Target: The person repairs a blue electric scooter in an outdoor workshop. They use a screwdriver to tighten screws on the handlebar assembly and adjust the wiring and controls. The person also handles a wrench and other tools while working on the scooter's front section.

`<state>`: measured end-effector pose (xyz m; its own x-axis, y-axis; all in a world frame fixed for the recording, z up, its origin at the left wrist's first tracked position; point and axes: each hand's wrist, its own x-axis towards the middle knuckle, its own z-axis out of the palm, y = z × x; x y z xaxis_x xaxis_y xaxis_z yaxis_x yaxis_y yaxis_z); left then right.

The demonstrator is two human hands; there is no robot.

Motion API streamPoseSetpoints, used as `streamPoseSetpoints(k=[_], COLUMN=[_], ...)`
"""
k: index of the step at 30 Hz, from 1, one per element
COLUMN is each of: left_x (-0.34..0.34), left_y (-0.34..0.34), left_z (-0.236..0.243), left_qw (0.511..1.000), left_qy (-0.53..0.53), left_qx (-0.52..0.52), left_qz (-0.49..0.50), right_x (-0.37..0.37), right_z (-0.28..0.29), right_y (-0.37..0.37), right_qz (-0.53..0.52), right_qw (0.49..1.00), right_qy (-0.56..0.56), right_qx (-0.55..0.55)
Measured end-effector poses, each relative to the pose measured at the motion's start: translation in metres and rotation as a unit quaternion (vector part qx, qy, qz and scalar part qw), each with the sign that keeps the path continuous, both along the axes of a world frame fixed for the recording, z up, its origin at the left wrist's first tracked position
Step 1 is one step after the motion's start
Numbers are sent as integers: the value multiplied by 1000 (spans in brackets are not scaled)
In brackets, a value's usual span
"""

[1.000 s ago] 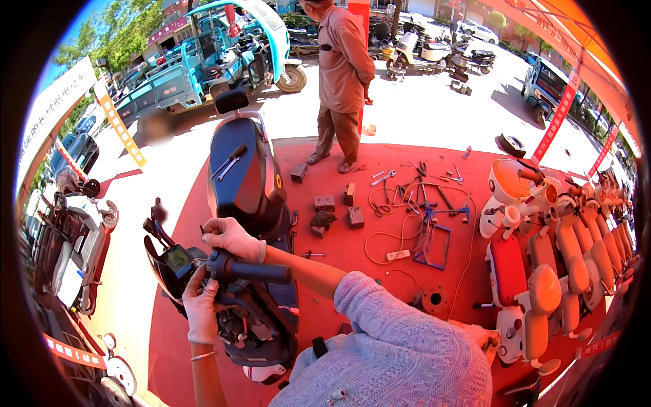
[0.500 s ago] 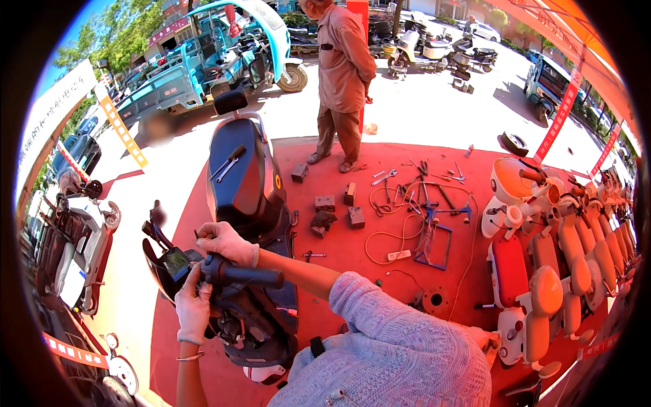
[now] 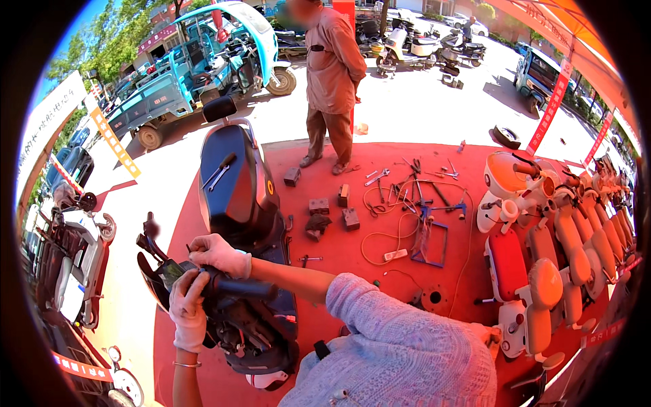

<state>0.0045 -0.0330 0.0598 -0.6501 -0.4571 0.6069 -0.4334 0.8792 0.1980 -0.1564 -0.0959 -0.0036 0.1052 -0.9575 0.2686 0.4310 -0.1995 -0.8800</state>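
A dark electric scooter stands before me, its front with the handlebar grip point(image 3: 245, 290) and display point(image 3: 174, 271) nearest. My left hand point(image 3: 188, 311), in a white glove, comes up from below; its fingers are closed round the inner end of the handlebar, beside the grip. My right hand point(image 3: 220, 256), also gloved, reaches across above the handlebar. Its thumb and fingertips are pinched together, with a thin dark tip showing; what it belongs to I cannot make out. On the scooter's seat point(image 3: 234, 180) lie a wrench point(image 3: 219, 176) and a dark-handled tool.
Tools point(image 3: 420, 190), a blue metal frame point(image 3: 434, 245), cables and several dark blocks point(image 3: 319, 205) lie on the red mat. A row of scooters point(image 3: 542, 285) lines the right. A person point(image 3: 332, 74) stands beyond the seat; a blue cargo tricycle point(image 3: 183, 81) is parked behind.
The whole view has shifted a little. My left hand's fingers have curled more over the handlebar. My right hand's pinched fingers sit slightly lower, close to the left fingertips.
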Motion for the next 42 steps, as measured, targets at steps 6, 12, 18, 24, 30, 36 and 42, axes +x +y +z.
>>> streamPoseSetpoints(k=[6,12,18,24,30,36,42], left_x=[5,10,19,14,21,21,24], left_y=[-14,-23,-36,-38,-47,-53,-66], left_z=[2,3,3,13,9,16,10], left_qw=[996,990,975,972,970,957,946], left_qy=[-39,-50,-58,-61,-72,-70,-73], left_qx=[14,41,102,78,76,95,139], left_qz=[-76,-127,-187,-214,-220,-264,-283], right_x=[-4,-3,1,47,69,68,63], right_z=[7,4,-3,-18,-51,-123,-112], right_y=[5,4,26,60,77,20,24], right_qz=[-10,-59,-267,-466,-318,-437,-370], right_qw=[1000,997,959,828,896,870,848], right_qy=[21,49,-36,-237,-263,-224,-370], right_qx=[-13,7,90,201,167,38,79])
